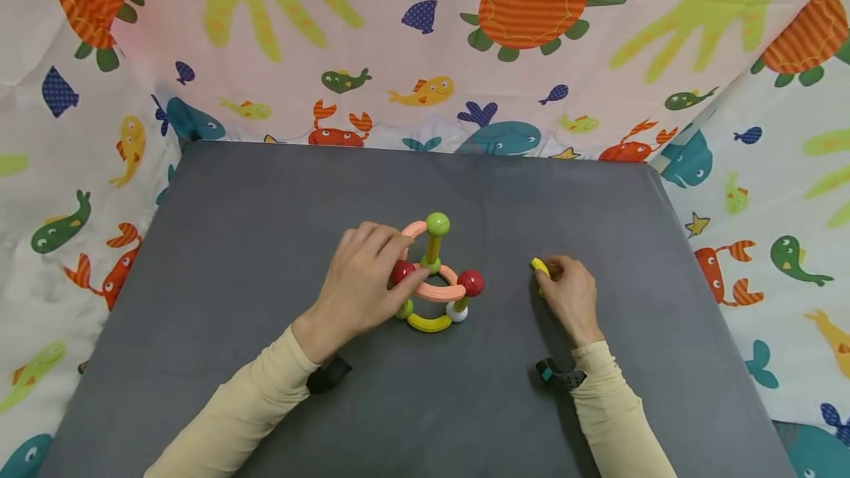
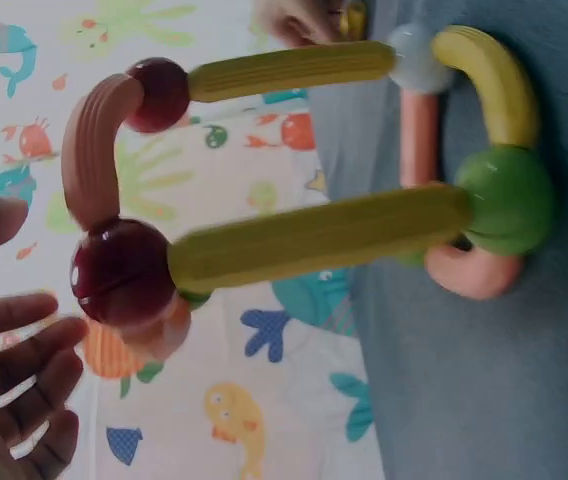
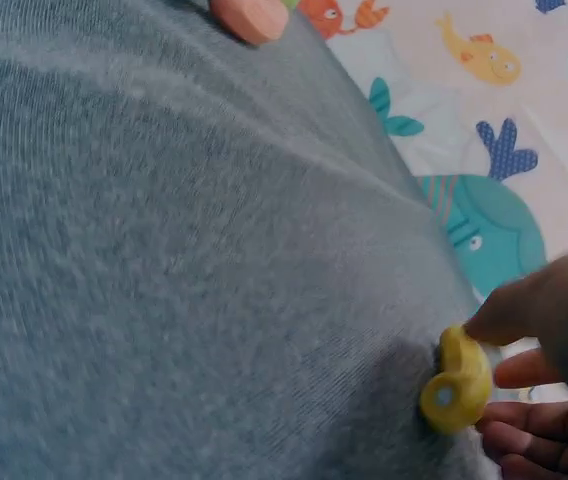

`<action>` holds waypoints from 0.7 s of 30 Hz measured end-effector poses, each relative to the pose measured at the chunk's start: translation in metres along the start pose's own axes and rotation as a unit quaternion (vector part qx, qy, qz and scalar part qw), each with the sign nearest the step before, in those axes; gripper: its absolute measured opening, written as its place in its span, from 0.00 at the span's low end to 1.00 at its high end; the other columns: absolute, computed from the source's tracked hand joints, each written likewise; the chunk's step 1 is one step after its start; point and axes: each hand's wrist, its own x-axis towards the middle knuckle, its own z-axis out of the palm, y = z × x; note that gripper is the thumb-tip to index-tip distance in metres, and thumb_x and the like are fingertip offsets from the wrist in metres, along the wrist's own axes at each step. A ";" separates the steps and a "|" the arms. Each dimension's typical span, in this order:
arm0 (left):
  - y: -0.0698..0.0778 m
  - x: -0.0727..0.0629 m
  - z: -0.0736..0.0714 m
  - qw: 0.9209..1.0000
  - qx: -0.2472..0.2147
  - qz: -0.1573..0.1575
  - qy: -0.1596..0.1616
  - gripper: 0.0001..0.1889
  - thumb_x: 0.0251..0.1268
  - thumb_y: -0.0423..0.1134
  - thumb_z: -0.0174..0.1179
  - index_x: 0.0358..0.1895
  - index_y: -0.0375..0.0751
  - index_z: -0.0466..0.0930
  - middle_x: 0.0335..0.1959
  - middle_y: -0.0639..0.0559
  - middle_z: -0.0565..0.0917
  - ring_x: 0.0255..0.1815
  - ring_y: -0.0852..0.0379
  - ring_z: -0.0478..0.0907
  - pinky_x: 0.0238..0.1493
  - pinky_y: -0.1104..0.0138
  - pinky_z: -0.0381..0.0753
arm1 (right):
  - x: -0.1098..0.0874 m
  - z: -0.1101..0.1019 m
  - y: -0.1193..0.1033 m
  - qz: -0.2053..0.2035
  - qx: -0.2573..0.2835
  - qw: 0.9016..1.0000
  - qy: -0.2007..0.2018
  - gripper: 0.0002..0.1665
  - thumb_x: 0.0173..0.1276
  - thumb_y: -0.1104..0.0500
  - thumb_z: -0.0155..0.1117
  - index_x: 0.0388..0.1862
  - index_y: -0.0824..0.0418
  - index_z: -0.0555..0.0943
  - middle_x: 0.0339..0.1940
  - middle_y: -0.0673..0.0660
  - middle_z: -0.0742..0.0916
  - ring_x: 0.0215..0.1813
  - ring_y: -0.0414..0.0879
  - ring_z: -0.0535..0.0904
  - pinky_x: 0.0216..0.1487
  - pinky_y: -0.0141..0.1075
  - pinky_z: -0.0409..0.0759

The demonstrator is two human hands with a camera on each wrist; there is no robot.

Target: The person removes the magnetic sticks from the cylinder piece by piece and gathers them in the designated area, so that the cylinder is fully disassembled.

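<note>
A ball-and-stick magnetic building toy [image 1: 441, 293] stands on the grey table, with pink curved sticks, yellow sticks and red, green and white balls. One green ball [image 1: 437, 224] tops an upright stick at its back. Beside its left part is my left hand [image 1: 361, 282], fingers spread around the upper red ball. In the left wrist view those loose fingers [image 2: 39, 370] are at or just short of the dark red ball [image 2: 124, 272]; contact cannot be told. Further right, my right hand [image 1: 572, 299] pinches a short yellow curved stick [image 3: 461, 382] just over the tabletop.
The grey tabletop [image 1: 265, 205] reaches back to a curtain [image 1: 398, 35] printed with sea animals, which also hangs at both sides. Dark straps with devices sit at the left wrist [image 1: 328, 373] and the right wrist [image 1: 563, 376].
</note>
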 end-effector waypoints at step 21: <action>0.000 -0.036 0.006 0.997 -0.023 -0.057 -0.057 0.28 0.45 0.44 0.78 0.49 0.37 0.77 0.42 0.45 0.77 0.41 0.51 0.74 0.41 0.60 0.75 | -0.028 -0.007 -0.085 -0.306 0.222 0.907 -0.183 0.37 0.55 0.64 0.75 0.65 0.58 0.74 0.49 0.54 0.84 0.39 0.45 0.75 0.38 0.35 0.76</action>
